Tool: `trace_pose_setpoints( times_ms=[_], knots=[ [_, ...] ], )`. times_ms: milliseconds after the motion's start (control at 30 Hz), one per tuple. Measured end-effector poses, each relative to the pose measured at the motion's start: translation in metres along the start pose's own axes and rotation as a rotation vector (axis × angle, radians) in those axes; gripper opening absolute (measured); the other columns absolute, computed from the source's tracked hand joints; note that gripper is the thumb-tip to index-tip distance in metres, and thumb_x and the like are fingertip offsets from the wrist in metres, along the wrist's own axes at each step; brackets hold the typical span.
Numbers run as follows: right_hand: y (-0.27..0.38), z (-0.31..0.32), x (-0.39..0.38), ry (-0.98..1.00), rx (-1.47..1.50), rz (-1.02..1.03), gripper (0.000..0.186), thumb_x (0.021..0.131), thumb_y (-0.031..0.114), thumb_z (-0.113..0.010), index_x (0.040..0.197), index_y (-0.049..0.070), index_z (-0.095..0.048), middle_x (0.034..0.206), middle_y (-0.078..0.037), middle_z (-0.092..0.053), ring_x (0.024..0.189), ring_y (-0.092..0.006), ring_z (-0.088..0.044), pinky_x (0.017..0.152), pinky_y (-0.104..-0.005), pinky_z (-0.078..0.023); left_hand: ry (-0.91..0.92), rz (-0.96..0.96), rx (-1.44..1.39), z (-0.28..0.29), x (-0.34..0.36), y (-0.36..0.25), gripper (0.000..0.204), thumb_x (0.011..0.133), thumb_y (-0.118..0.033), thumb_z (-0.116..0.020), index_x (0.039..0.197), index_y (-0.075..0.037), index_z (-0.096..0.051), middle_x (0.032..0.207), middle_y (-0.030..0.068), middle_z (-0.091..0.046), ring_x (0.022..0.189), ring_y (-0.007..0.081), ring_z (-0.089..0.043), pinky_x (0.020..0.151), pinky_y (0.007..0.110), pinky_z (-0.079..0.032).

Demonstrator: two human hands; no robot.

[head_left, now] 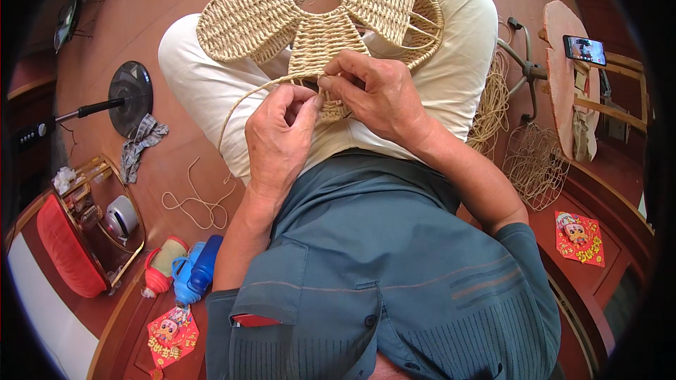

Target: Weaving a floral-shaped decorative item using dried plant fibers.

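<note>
A flower-shaped woven piece of tan straw cord (327,36) lies across my lap, with broad petals around a round central opening. My left hand (280,130) is closed at the near edge of the lowest petal, thumb and forefinger pinched on the weave. Just right of it, my right hand (380,95) pinches at the same edge, its fingertips around a cord strand. A loose length of cord (236,109) runs from this edge over to the left and droops along my thigh. The fingertips partly hide the exact strand held.
On the floor lie a loose cord (201,204) at left and a cord bundle (491,109) at right, beside a wire basket (536,162). A fan (131,98) and bottles (190,271) are left. A phone (584,50) rests on a stool (560,84) at right.
</note>
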State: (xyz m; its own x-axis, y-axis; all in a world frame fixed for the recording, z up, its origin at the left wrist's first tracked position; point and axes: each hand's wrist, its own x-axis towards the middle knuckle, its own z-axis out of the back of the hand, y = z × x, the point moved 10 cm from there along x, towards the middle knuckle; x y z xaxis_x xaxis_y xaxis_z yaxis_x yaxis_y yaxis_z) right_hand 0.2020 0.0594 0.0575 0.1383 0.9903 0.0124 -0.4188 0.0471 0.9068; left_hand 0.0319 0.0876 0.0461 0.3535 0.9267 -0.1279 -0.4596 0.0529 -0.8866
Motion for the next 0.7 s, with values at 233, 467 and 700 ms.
trace_pose_setpoints(
  times_ms=[233, 467, 700],
  knots=[
    [0.0, 0.001, 0.003, 0.002, 0.042, -0.02, 0.015, 0.1, 0.016, -0.077, 0.107, 0.003, -0.077, 0.079, -0.016, -0.076, 0.069, -0.0274, -0.076, 0.064, -0.0386, -0.058, -0.074, 0.08, -0.04, -0.007, 0.003, 0.017, 0.01, 0.101, -0.013, -0.075, 0.102, -0.003, -0.075, 0.073, 0.0076, -0.072, 0.064, 0.0167, -0.066, 0.066, 0.034, -0.054],
    [0.012, 0.014, -0.014, -0.012, -0.03, 0.05, 0.019, 0.104, 0.008, -0.071, 0.122, 0.002, -0.071, 0.093, -0.017, -0.08, 0.082, -0.0297, -0.08, 0.072, -0.0387, -0.062, 0.034, -0.01, 0.067, -0.008, -0.004, 0.004, 0.014, 0.107, -0.013, -0.073, 0.113, 0.0, -0.075, 0.082, 0.007, -0.073, 0.07, 0.0127, -0.064, 0.067, 0.031, -0.051],
    [0.016, -0.024, -0.02, 0.203, -0.436, 0.171, 0.052, 0.099, 0.004, -0.065, 0.149, 0.005, -0.05, 0.096, -0.022, -0.078, 0.087, -0.0412, -0.078, 0.071, -0.0513, -0.06, 0.23, -0.144, 0.156, -0.018, -0.007, 0.003, 0.018, 0.11, -0.015, -0.064, 0.117, -0.001, -0.072, 0.084, 0.0216, -0.071, 0.074, 0.0386, -0.071, 0.069, 0.043, -0.053]
  ],
)
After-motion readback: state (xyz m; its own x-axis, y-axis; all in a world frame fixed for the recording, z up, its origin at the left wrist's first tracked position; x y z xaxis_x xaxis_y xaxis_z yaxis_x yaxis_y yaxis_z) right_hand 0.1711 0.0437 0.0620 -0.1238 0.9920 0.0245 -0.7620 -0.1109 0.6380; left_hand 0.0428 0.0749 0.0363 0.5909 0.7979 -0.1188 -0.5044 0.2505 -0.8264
